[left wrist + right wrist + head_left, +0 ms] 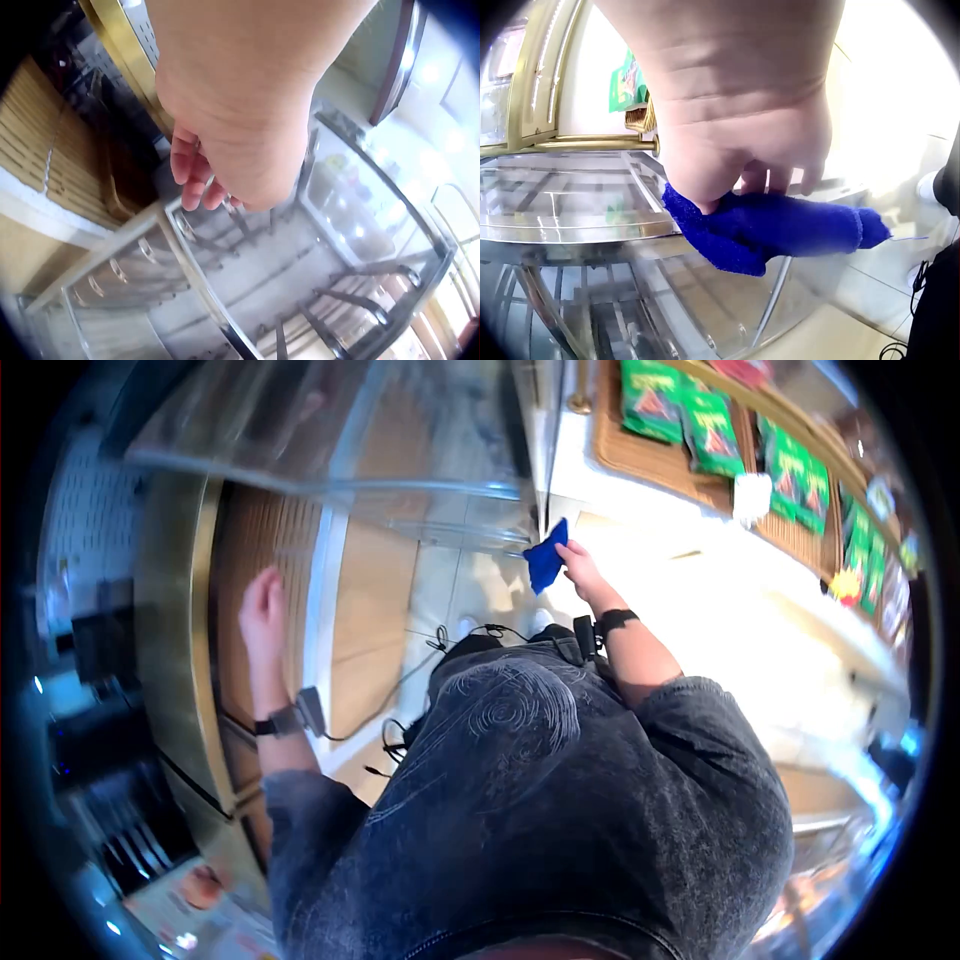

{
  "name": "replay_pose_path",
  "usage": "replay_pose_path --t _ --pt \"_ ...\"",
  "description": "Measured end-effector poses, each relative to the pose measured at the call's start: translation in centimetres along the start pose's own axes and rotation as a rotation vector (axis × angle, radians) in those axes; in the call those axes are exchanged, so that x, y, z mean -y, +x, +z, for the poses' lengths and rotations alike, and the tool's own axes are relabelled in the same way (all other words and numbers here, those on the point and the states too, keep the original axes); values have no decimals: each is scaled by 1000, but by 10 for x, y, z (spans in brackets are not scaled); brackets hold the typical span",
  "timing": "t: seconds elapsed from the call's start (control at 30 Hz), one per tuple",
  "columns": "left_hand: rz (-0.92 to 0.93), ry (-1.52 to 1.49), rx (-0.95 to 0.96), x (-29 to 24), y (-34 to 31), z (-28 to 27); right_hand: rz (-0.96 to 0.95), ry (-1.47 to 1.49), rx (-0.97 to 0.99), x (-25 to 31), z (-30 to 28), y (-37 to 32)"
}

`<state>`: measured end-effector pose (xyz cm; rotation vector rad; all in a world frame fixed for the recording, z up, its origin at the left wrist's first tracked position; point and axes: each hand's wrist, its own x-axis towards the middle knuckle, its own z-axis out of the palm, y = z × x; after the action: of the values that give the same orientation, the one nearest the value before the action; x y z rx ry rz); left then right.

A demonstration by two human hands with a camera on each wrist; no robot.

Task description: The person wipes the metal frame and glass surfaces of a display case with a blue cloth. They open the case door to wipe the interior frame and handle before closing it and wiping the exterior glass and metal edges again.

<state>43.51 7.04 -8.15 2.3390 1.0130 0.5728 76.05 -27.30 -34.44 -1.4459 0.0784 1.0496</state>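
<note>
A blue cloth [546, 559] hangs from my right hand [583, 572], pinched between thumb and fingers. In the right wrist view the cloth [780, 225] is bunched and folded below the palm, beside a glass case [562, 199] with metal edges. My left hand [262, 617] is raised at the left, slightly blurred, beside a slatted wooden panel [262, 530]. Its fingers [196, 180] curl loosely with nothing in them in the left wrist view. Beyond them is a clear glass-and-metal rack [255, 270].
Green packets [712, 432] lie on wicker trays [625, 450] at the upper right. A brass-edged counter [180, 660] runs along the left, near dark equipment [110, 740]. Black cables [395, 740] trail beside the body above the tiled floor [435, 590].
</note>
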Motion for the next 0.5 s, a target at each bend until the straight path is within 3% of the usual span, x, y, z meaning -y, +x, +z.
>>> replay_pose_path --t 0.1,0.13,0.23,0.37,0.43,0.5 --pt "-71 -61 -114 25 -38 -32 23 -84 -30 -5 -23 7" --pt "6 46 -157 33 -52 -40 -11 -82 -33 -2 -26 3" --pt "-145 158 -211 66 -90 -43 14 25 -72 3 -51 17" --pt "-304 185 -135 126 -143 -35 62 -5 -100 35 -62 4" --pt "-377 205 -91 129 -169 -27 89 38 -104 49 -66 2" --pt "-472 95 -96 155 -219 -6 125 104 -79 63 -67 -7"
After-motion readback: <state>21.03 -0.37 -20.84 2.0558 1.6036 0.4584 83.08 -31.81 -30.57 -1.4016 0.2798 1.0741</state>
